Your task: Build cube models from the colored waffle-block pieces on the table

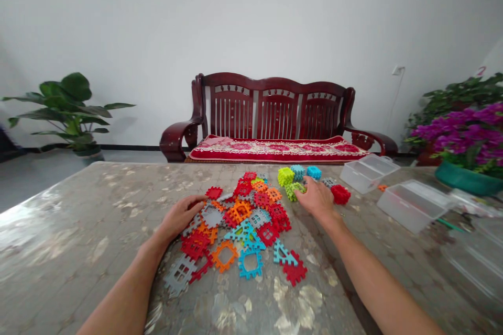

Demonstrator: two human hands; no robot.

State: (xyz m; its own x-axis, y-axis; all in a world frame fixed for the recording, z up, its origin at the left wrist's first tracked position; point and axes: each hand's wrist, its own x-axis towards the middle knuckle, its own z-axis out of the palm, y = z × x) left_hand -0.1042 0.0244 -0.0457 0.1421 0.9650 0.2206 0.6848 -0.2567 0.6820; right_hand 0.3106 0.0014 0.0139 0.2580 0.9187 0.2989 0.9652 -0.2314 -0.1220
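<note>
Notched tiles (239, 212) lie mostly loose in a mixed heap, others in single-colour stacks (285, 176) near the table's (98, 251) far edge, where the right hand (317, 198) pinches lime-green tiles (291, 191), while the left hand (179, 218) curls at the heap, its grip unclear.

Soft, moderately bright daylight leaves whitish glare on the bench (118, 251) left of the wooden sofa (275, 110), with faint shadows under the hands. Wide-angle distortion bows the bench; right of the sofa, the outer edge looks smeared and soft.
</note>
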